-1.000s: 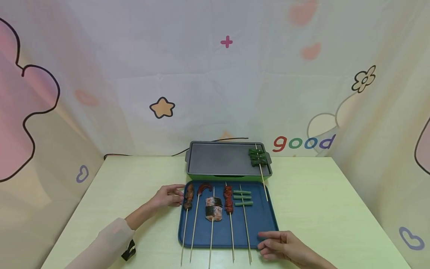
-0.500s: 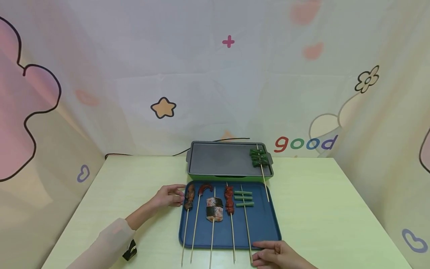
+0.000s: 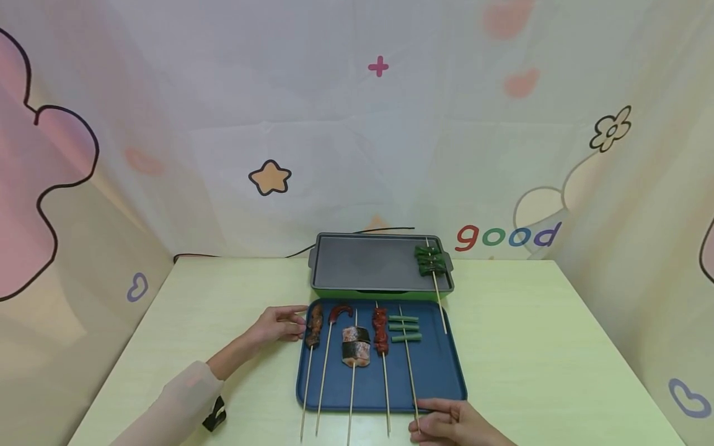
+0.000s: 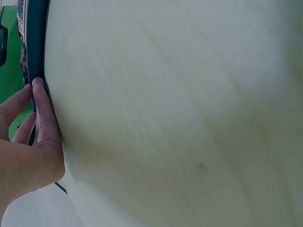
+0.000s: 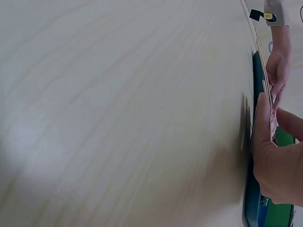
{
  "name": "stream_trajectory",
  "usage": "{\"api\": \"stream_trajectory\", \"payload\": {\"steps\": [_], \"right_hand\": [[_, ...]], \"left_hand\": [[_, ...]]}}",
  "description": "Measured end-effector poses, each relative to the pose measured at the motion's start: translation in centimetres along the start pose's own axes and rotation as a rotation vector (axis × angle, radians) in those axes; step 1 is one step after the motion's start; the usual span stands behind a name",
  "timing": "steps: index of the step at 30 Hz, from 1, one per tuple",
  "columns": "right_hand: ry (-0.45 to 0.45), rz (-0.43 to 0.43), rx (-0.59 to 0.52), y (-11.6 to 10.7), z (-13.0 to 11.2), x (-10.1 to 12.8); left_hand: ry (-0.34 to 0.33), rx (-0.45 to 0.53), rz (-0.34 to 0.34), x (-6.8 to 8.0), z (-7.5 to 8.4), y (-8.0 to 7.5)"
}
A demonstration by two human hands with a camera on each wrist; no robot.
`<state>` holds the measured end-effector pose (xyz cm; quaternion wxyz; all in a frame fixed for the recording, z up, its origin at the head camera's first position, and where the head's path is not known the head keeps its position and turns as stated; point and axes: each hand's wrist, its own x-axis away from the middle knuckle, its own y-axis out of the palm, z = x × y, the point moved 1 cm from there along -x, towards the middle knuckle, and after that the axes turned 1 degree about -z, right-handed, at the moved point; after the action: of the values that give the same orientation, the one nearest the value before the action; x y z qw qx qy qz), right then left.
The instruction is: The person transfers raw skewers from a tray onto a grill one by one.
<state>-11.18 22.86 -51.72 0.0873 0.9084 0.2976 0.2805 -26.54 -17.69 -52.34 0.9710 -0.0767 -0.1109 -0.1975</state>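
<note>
So the angle that matters: my right hand (image 3: pixel 453 424) is right at the bare lower end of the green bean skewer (image 3: pixel 405 327), with the beans up around 11 o'clock from my knuckles. Stick runs close to 12-to-6, top leaning a hair toward 11, and its tail pokes over the 6 o'clock rim of the blue tray (image 3: pixel 440 365). Thumb and index are apart in the right wrist view, but I honestly can't tell if my other fingers have pinched the stick. Left hand (image 3: pixel 279 324) is over at 10 o'clock, fingertips touching the tray's 9 o'clock edge, fingers not curled. Right's clearly nearer. Griddle (image 3: pixel 362 263) sits past the tray at 11, so I reckon any lift works from the tail.
</note>
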Motion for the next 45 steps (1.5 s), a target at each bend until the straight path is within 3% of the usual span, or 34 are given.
{"api": "stream_trajectory", "payload": {"steps": [25,33,41,45], "right_hand": [[-0.096,0.018,0.066,-0.9,0.1,1.0],[-0.177,-0.074,0.035,-0.9,0.0,1.2],[-0.203,-0.114,0.088,-0.8,0.0,1.1],[-0.281,-0.121,0.126,-0.5,-0.4,0.6]], "left_hand": [[0.01,0.003,-0.007,0.0,-0.1,0.0],[0.012,0.006,-0.005,0.0,0.0,0.0],[0.028,0.006,-0.027,-0.1,-0.1,0.0],[0.026,0.006,-0.027,-0.1,-0.1,-0.1]]}}
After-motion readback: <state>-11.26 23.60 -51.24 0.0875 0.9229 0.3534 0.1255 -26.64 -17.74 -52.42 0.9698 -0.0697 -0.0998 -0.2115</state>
